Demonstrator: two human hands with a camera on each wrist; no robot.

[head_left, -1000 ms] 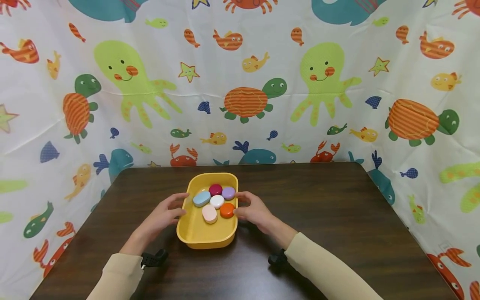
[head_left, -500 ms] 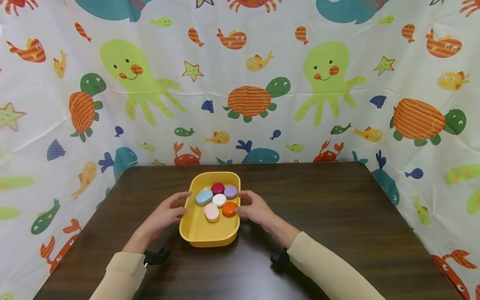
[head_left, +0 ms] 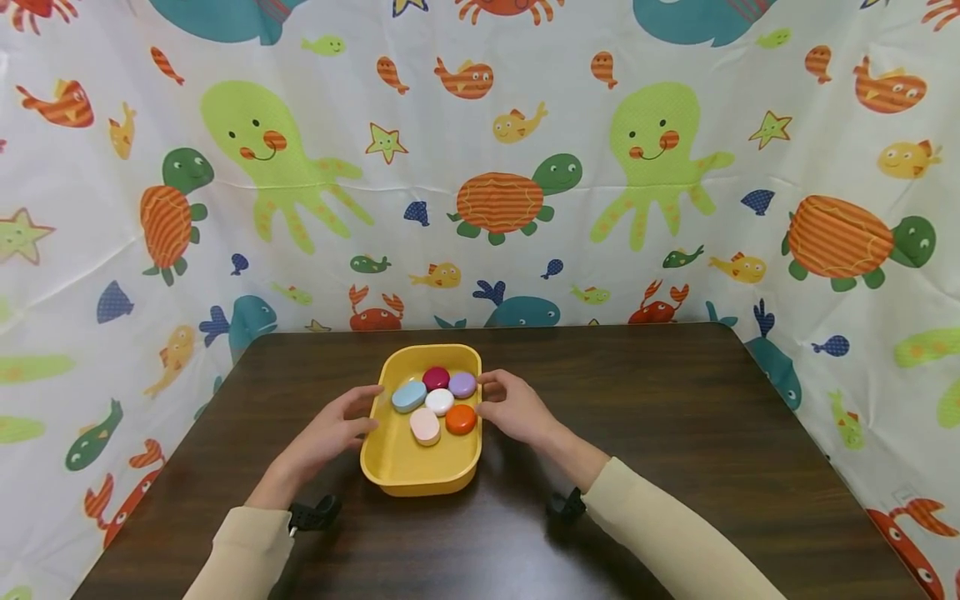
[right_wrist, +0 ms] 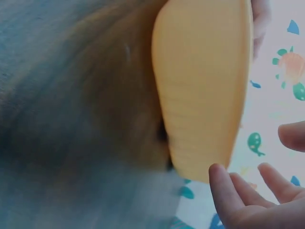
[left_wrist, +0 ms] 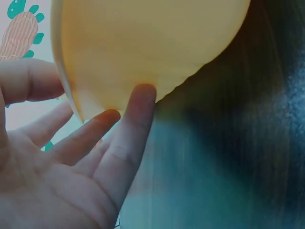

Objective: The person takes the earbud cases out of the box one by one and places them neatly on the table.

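Observation:
A yellow rounded plastic tray [head_left: 408, 461] sits on the dark table, left of its middle. Inside lie smooth pebble-like pieces: light blue [head_left: 408, 397], crimson [head_left: 436, 378], lavender [head_left: 462, 384], white [head_left: 439, 402], orange [head_left: 461, 419] and pale pink [head_left: 425, 426]. My left hand [head_left: 322, 437] holds the tray's left side, its thumb over the rim and its fingers against the outer wall, as the left wrist view shows. Beside the right rim is my right hand [head_left: 517, 408], fingers loosely bent and nothing in its grasp. In the right wrist view a gap parts its thumb [right_wrist: 293, 136] from the tray.
Dark wood-patterned table [head_left: 660, 467] stretches out on both sides of the tray. Behind and around it hangs a white curtain [head_left: 420, 117] printed with sea animals. Each wrist wears a black strap-like device, with beige sleeves above.
My right hand has come off the tray's right rim and shifted slightly right. The left hand stays at the tray. The head view has also shifted a little.

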